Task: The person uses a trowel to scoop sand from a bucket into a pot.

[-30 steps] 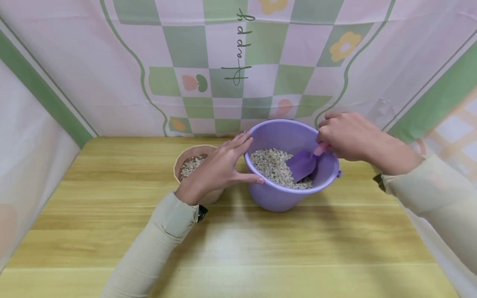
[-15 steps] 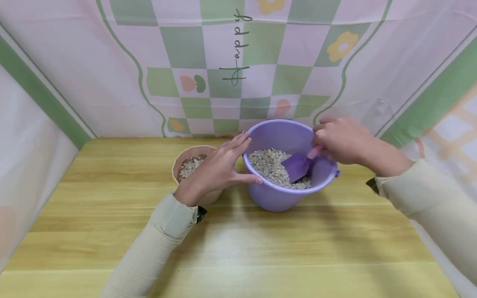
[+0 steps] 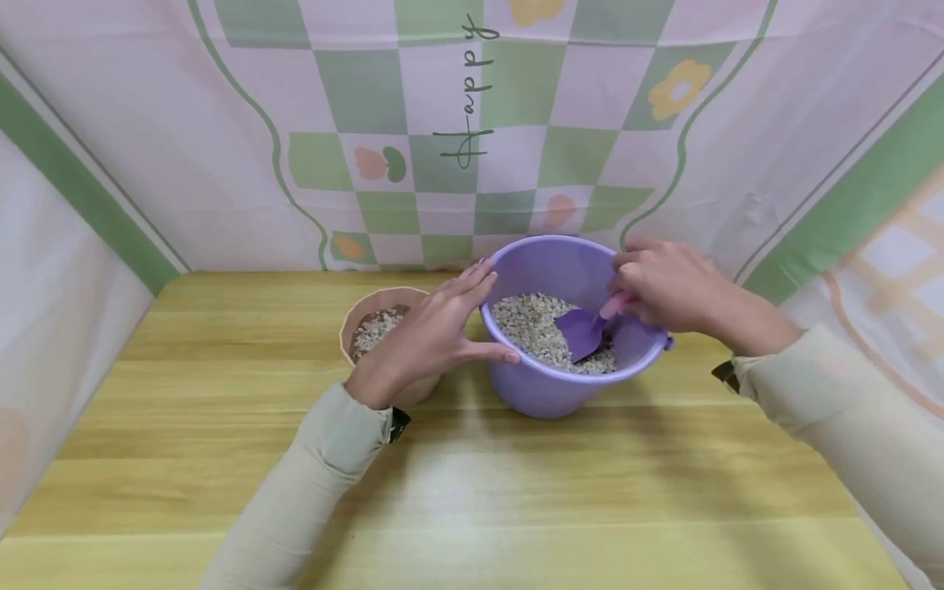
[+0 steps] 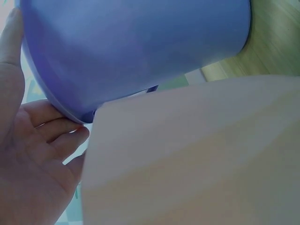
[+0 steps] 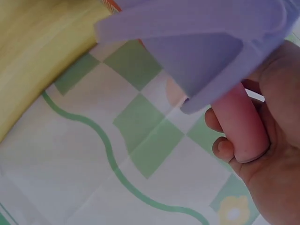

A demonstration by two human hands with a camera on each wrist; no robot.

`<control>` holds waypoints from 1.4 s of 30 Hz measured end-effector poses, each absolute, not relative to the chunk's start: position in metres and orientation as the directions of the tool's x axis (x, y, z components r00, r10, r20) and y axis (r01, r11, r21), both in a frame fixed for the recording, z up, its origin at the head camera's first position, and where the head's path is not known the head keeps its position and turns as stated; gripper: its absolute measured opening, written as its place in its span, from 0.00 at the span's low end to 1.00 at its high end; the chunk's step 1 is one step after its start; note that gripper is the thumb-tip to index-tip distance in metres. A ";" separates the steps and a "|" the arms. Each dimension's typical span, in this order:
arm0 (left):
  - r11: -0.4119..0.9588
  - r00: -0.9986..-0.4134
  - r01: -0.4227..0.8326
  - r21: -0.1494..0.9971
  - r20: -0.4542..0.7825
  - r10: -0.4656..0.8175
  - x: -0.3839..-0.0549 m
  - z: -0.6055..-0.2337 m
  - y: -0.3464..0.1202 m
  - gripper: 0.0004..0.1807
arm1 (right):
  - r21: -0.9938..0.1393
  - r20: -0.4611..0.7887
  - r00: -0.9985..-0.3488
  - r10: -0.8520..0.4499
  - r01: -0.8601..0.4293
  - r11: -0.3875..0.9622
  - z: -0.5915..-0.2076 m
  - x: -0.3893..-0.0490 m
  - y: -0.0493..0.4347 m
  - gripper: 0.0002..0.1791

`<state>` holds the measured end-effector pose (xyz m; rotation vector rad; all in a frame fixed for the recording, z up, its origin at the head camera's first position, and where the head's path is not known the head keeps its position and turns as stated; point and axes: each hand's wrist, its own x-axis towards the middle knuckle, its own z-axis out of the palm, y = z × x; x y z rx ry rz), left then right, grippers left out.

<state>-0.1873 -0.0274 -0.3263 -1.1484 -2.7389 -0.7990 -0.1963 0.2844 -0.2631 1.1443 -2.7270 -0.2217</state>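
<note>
My right hand (image 3: 671, 283) grips the pink handle of a small shovel (image 3: 581, 334). Its purple blade dips into pale, coarse gravel (image 3: 527, 324) inside a purple bucket (image 3: 542, 397). In the right wrist view, fingers wrap round the pink handle (image 5: 241, 124) behind the bucket's rim. My left hand (image 3: 424, 340) rests on the bucket's left rim, fingers fairly straight and thumb spread toward the near side. Under that forearm stands a peach-coloured pot (image 3: 359, 318) with similar gravel inside, partly hidden by the hand. Its wall fills much of the left wrist view.
Both vessels stand toward the back of a wooden table (image 3: 457, 492). A checked, printed cloth (image 3: 472, 98) hangs right behind them. More cloth (image 3: 59, 246) encloses the left side, and the right side too. A bucket lug (image 3: 669, 343) juts out at right.
My right hand has shifted left and slightly down, moving the shovel blade further left into the gravel. My left hand keeps its place on the rim.
</note>
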 end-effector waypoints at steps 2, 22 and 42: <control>0.584 -0.717 0.684 0.438 0.254 0.649 -0.187 -0.326 -0.027 0.61 | 0.196 0.107 -0.690 -0.716 -0.691 0.695 -0.265 -0.197 0.284 0.10; 0.589 -0.726 0.672 0.448 0.242 0.644 -0.186 -0.326 -0.026 0.61 | 0.130 0.133 -0.707 -0.695 -0.682 0.719 -0.273 -0.197 0.287 0.06; 0.582 -0.735 0.655 0.483 0.229 0.638 -0.185 -0.327 -0.026 0.61 | 0.078 0.128 -0.729 -0.672 -0.668 0.740 -0.276 -0.198 0.286 0.07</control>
